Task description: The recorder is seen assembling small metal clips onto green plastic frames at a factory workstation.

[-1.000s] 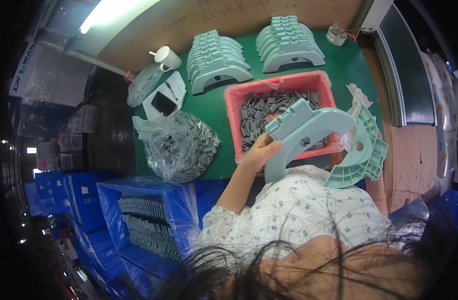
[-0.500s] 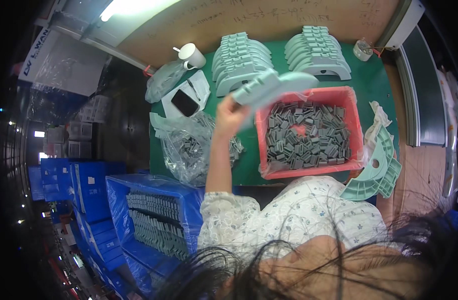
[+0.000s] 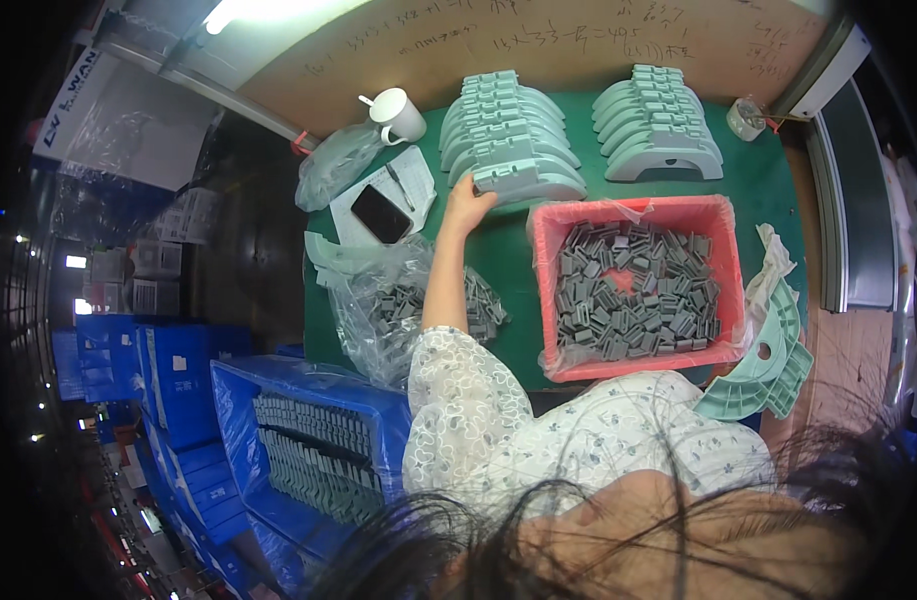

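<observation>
Your left hand (image 3: 465,203) grips a pale green arched part (image 3: 526,181) at the front of the far-edge stack; many grey clips (image 3: 633,290) remain in the red bin (image 3: 628,212). Your right hand is hidden; I cannot tell its state.

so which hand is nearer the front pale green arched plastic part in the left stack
Left. The left hand grips the front pale green arched plastic part at its left end; the right hand is out of view.

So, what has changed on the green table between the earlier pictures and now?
The left hand carried a pale green arched part from above the red bin up and to the left, and now sets it at the front of the left stack, fingers still on it. The right hand is not in view. The right stack, white mug and phone stayed put.
</observation>
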Demonstrator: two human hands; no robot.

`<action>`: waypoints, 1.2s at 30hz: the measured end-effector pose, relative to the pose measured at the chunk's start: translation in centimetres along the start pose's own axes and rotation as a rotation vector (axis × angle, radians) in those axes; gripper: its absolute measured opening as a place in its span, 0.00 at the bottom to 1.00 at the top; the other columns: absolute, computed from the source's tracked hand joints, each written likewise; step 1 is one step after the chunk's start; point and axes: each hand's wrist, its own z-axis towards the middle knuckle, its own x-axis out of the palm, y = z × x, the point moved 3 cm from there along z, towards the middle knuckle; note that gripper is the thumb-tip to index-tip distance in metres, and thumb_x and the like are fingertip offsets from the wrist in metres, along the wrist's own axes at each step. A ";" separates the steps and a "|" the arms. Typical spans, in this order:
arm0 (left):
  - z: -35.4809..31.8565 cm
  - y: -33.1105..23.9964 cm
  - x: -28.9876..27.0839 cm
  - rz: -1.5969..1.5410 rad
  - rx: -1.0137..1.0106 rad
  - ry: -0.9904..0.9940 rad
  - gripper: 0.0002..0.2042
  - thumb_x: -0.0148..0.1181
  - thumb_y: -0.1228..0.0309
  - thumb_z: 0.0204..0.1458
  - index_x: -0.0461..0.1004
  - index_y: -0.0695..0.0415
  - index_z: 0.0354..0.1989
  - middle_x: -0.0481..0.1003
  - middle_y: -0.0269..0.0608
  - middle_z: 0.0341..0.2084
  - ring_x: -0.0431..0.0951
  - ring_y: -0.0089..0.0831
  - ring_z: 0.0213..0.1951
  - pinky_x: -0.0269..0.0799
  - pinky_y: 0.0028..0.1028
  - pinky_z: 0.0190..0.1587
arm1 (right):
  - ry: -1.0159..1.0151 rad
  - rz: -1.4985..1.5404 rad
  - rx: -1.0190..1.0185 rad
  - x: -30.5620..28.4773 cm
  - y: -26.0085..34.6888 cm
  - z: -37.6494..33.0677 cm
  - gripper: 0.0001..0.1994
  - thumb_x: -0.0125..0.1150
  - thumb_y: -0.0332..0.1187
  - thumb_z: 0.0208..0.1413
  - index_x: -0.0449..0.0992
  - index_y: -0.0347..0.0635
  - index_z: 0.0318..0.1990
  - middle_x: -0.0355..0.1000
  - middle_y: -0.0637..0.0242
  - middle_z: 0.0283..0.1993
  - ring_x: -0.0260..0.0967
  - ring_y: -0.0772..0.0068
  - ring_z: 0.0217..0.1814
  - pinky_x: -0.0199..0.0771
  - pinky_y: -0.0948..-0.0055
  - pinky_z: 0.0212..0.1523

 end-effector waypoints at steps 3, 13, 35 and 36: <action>0.0 1.1 0.3 0.373 0.062 -0.093 0.25 0.61 0.63 0.32 0.68 0.64 0.41 0.68 0.52 0.37 0.68 0.45 0.40 0.64 0.36 0.43 | -0.009 -0.008 0.014 0.3 -0.3 0.6 0.14 0.43 0.42 0.55 0.68 0.44 0.41 0.69 0.68 0.33 0.69 0.76 0.31 0.73 0.76 0.30; 1.5 -1.8 1.1 0.474 0.159 -0.305 0.29 0.64 0.64 0.32 0.63 0.65 0.44 0.65 0.55 0.41 0.63 0.48 0.46 0.58 0.36 0.50 | -0.016 0.034 -0.010 -0.6 -0.1 0.8 0.13 0.43 0.40 0.55 0.68 0.44 0.40 0.69 0.69 0.32 0.68 0.78 0.31 0.73 0.77 0.30; -17.9 -23.7 21.9 -0.721 -0.179 1.289 0.20 0.51 0.63 0.50 0.63 0.62 0.48 0.70 0.35 0.38 0.69 0.21 0.40 0.65 0.21 0.39 | 0.086 -0.199 0.047 5.7 4.0 0.4 0.20 0.38 0.47 0.57 0.67 0.42 0.45 0.71 0.67 0.36 0.70 0.78 0.33 0.72 0.77 0.36; -18.7 -24.4 22.2 -0.722 -0.186 1.258 0.20 0.51 0.63 0.50 0.63 0.62 0.48 0.70 0.35 0.38 0.69 0.21 0.40 0.65 0.21 0.39 | 0.203 -0.055 0.177 6.1 4.0 0.7 0.20 0.37 0.47 0.58 0.68 0.40 0.43 0.71 0.67 0.34 0.69 0.78 0.31 0.71 0.76 0.34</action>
